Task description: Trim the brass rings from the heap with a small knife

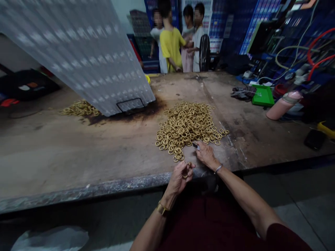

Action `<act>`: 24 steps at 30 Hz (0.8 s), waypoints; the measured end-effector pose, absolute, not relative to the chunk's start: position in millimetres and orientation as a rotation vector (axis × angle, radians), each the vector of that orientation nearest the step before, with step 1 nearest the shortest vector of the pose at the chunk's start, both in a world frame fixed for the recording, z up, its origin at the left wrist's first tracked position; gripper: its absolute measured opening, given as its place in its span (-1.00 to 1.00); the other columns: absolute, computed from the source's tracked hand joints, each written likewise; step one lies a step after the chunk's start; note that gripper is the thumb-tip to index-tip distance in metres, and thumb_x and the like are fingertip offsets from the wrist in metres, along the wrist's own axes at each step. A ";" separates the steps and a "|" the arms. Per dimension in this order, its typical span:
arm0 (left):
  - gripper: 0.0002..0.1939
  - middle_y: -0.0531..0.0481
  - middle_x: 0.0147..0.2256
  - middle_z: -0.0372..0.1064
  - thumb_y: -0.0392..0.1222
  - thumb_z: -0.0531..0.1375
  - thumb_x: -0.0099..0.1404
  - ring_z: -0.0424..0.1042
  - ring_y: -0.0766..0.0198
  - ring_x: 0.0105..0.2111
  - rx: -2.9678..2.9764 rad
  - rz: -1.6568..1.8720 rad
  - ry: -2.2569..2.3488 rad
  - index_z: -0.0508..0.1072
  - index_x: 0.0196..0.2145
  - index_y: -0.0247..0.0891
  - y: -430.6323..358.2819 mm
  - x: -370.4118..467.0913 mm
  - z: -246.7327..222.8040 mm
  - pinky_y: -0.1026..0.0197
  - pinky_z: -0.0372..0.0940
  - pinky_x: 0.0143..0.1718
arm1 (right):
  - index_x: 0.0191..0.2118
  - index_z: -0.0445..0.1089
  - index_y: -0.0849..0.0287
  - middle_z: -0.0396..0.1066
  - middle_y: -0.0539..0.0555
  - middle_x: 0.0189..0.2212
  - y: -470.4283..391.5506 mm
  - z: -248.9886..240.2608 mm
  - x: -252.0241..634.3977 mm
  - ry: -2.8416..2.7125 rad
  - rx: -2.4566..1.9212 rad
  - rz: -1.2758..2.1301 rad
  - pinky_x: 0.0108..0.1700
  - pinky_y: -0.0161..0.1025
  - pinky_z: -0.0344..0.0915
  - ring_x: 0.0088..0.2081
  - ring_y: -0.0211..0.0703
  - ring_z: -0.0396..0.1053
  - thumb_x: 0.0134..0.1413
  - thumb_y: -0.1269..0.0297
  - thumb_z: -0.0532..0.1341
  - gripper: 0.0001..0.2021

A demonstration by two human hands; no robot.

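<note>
A heap of brass-coloured rings (187, 122) lies on the worn wooden table (115, 150), with some loose rings at its near edge. My left hand (180, 176), with a gold watch at the wrist, is closed around a ring (185, 175) just off the table's front edge. My right hand (206, 154) is at the near side of the heap, its fingers closed on a small grey tool with a dark tip (195, 146). The tip is close to the rings; whether it touches one cannot be made out.
A tall grey ribbed stack (86, 52) leans over the left of the table, a second ring pile (81, 108) beside it. At right are a green tray (263, 95), pink bottle (284, 105) and black phone (316, 139). Several people stand beyond the table.
</note>
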State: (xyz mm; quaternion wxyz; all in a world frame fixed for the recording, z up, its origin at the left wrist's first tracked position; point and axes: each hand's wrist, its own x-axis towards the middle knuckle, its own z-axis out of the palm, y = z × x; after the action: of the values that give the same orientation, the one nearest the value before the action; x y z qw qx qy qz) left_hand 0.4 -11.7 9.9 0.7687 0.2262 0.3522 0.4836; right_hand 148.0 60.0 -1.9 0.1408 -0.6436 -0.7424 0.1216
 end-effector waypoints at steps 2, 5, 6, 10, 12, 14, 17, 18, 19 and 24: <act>-0.61 -0.03 -0.43 0.40 0.01 0.31 0.00 0.19 0.48 -0.64 0.456 1.080 0.788 0.22 -0.48 -0.29 -10.7 -1.7 1.8 0.42 -0.02 -0.71 | -0.04 0.27 0.20 0.39 0.20 -0.12 69.8 -5.0 142.5 -2.093 -1.959 0.329 -0.26 -0.28 0.15 -0.17 -0.09 0.36 0.20 0.23 0.01 -0.73; -0.66 0.01 -0.47 0.39 -0.06 0.31 0.01 0.22 0.45 -0.64 0.415 1.089 0.761 0.24 -0.45 -0.27 -8.4 -6.6 -7.1 0.40 0.02 -0.70 | -0.05 0.25 0.16 0.38 0.19 -0.13 81.9 -8.0 136.1 -2.104 -2.027 0.292 -0.27 -0.25 0.15 -0.19 -0.06 0.38 0.20 0.16 0.04 -0.73; -0.68 0.03 -0.48 0.38 -0.09 0.32 0.00 0.24 0.44 -0.64 0.401 1.084 0.742 0.26 -0.42 -0.27 -7.6 -8.2 -8.6 0.40 0.04 -0.69 | -0.06 0.26 0.15 0.38 0.19 -0.15 84.8 -8.2 134.9 -2.101 -2.048 0.276 -0.28 -0.26 0.15 -0.20 -0.07 0.39 0.20 0.16 0.04 -0.74; -0.69 0.05 -0.49 0.35 -0.17 0.35 -0.05 0.31 0.40 -0.57 0.298 1.035 0.686 0.36 -0.36 -0.28 -4.8 -10.9 -11.0 0.41 0.11 -0.65 | -0.10 0.26 0.13 0.39 0.14 -0.21 89.1 -6.7 135.4 -2.093 -2.055 0.295 -0.30 -0.29 0.12 -0.24 -0.12 0.39 0.18 0.19 0.07 -0.78; -0.71 0.03 -0.49 0.35 -0.15 0.37 -0.07 0.33 0.39 -0.54 0.245 1.024 0.685 0.37 -0.45 -0.31 -3.9 -9.6 -12.0 0.40 0.14 -0.64 | -0.12 0.27 0.15 0.39 0.14 -0.19 88.0 -8.0 137.9 -2.078 -2.010 0.300 -0.30 -0.30 0.11 -0.23 -0.13 0.38 0.15 0.22 0.08 -0.79; -0.69 0.01 -0.50 0.36 -0.15 0.39 -0.09 0.34 0.38 -0.53 0.208 1.028 0.706 0.36 -0.51 -0.33 -3.4 -7.5 -12.5 0.41 0.14 -0.64 | -0.13 0.28 0.16 0.39 0.13 -0.20 85.8 -11.6 141.1 -2.064 -1.943 0.309 -0.30 -0.31 0.11 -0.22 -0.15 0.37 0.12 0.29 0.09 -0.80; -0.67 0.02 -0.52 0.35 -0.18 0.42 -0.15 0.33 0.38 -0.55 0.186 1.039 0.741 0.35 -0.50 -0.33 -1.9 -5.4 -10.8 0.43 0.09 -0.67 | -0.17 0.30 0.15 0.41 0.07 -0.31 81.7 -18.6 145.8 -2.044 -1.818 0.401 -0.33 -0.33 0.10 -0.30 -0.19 0.36 0.05 0.39 0.08 -0.80; -0.66 0.03 -0.52 0.34 -0.19 0.42 -0.16 0.33 0.39 -0.55 0.183 1.042 0.747 0.34 -0.49 -0.32 -0.9 -5.2 -10.0 0.43 0.08 -0.68 | -0.22 0.32 0.14 0.40 0.04 -0.37 80.0 -20.4 146.8 -2.021 -1.769 0.456 -0.35 -0.33 0.09 -0.35 -0.20 0.34 0.03 0.40 0.08 -0.82; -0.64 0.05 -0.53 0.33 -0.20 0.43 -0.17 0.32 0.40 -0.56 0.177 1.047 0.750 0.34 -0.47 -0.31 0.4 -5.3 -9.4 0.44 0.06 -0.68 | -0.29 0.32 0.14 0.37 0.01 -0.44 77.9 -21.8 147.5 -1.979 -1.720 0.520 -0.37 -0.34 0.09 -0.40 -0.22 0.31 0.00 0.40 0.08 -0.86; -0.58 0.25 -0.68 -0.01 -0.12 0.43 -0.16 -0.01 0.56 -0.73 0.199 1.100 0.756 0.29 -0.46 -0.29 8.5 -5.0 -15.7 0.48 -0.16 -0.72 | -0.52 0.22 0.14 0.18 -0.09 -0.62 60.5 -19.4 145.3 -1.573 -1.516 1.028 -0.47 -0.36 0.08 -0.54 -0.30 0.14 -0.14 0.38 0.07 -0.96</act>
State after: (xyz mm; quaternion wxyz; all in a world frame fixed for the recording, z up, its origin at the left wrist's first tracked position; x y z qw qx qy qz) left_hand -5.0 8.5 -15.7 0.7809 0.0923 0.3499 0.5091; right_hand 145.3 60.5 -19.4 0.3555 -0.5869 -0.6089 0.3981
